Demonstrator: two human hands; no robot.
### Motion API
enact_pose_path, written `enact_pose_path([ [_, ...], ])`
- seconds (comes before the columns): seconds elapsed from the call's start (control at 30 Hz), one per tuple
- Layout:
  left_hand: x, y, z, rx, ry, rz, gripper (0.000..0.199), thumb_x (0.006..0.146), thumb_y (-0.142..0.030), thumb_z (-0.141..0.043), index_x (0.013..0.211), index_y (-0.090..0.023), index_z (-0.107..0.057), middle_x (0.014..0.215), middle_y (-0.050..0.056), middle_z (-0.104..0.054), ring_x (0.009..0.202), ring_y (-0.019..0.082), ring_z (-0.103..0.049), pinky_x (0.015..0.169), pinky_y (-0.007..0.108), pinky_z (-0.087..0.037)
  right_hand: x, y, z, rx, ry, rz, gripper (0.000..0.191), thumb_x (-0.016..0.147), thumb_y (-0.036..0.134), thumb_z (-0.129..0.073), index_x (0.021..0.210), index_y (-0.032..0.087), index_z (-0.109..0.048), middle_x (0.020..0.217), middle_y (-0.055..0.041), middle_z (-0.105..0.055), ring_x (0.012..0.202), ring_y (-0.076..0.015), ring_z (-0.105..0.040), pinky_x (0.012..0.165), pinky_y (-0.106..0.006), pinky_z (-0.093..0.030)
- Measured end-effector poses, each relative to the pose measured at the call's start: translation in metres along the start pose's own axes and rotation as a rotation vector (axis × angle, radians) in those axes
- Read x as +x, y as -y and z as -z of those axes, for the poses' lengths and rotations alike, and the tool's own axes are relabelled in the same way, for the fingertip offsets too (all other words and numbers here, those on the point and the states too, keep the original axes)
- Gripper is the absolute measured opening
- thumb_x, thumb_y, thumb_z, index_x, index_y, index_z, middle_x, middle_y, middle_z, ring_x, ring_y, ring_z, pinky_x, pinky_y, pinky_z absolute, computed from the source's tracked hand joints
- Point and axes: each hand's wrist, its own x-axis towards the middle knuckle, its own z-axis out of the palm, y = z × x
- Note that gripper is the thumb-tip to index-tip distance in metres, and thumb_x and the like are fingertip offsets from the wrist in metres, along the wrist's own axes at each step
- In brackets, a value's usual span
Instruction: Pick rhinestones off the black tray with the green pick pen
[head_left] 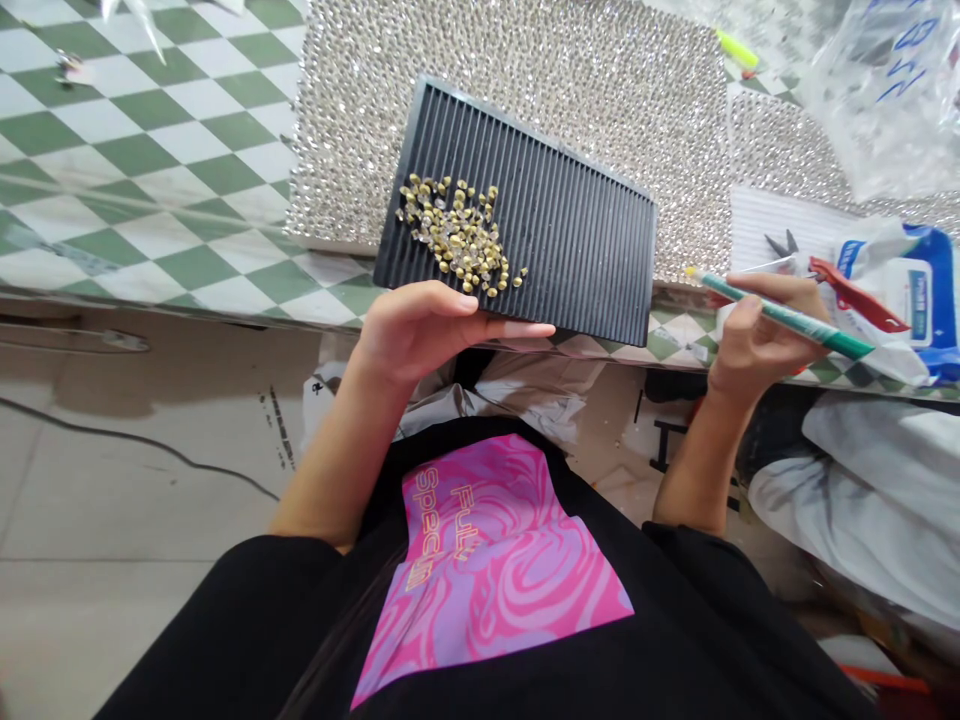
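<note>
My left hand [420, 325] grips the near edge of a black ridged tray [577, 235], thumb on top and fingers beneath. Loose gold-backed rhinestones [461, 235] lie in a heap on the tray's left half. The tray is held slanted, partly over a panel [525, 45] densely covered in shiny clear stones. To the right of the tray, my right hand [769, 320] holds a green pencil-like stick [802, 325] between thumb and fingers, its yellowish tip pointing left toward the tray. A thin metallic piece near those fingers is too small to name.
A red-handled cutting tool [859, 295] lies beside a blue and white packet [915, 290] at the right. Behind them are a clear plastic bag [892, 100] and a yellow-green pen-like object [737, 50]. A green-and-white checked cloth [150, 150] covers the table.
</note>
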Motion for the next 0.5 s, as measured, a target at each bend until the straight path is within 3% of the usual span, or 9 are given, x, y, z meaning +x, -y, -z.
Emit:
enact_pose_path([
  [0.17, 0.0002, -0.0003, -0.0006, 0.018, -0.071, 0.044, 0.021, 0.074, -0.011, -0.059, 0.053, -0.017, -0.060, 0.060, 0.003, -0.067, 0.090, 0.040, -0.077, 0.104, 0.082, -0.038, -0.0023, -0.0046, -0.0002, 0.032, 0.008, -0.040, 0.018, 0.076, 0.015, -0.056, 0.082, 0.016, -0.073, 0.073, 0.0001, -0.071, 0.060, -0.0132, -0.064, 0.059, -0.029, -0.052],
  [0.5, -0.0001, 0.0000, 0.0024, 0.025, 0.022, 0.005, 0.013, 0.066, -0.010, -0.062, 0.055, -0.017, -0.063, 0.062, 0.002, -0.069, 0.087, 0.038, -0.077, 0.098, 0.079, -0.048, 0.0003, 0.0002, 0.0006, 0.026, -0.017, -0.034, 0.017, 0.076, 0.017, -0.056, 0.081, 0.019, -0.073, 0.071, 0.0009, -0.069, 0.062, -0.0137, -0.065, 0.063, -0.032, -0.054],
])
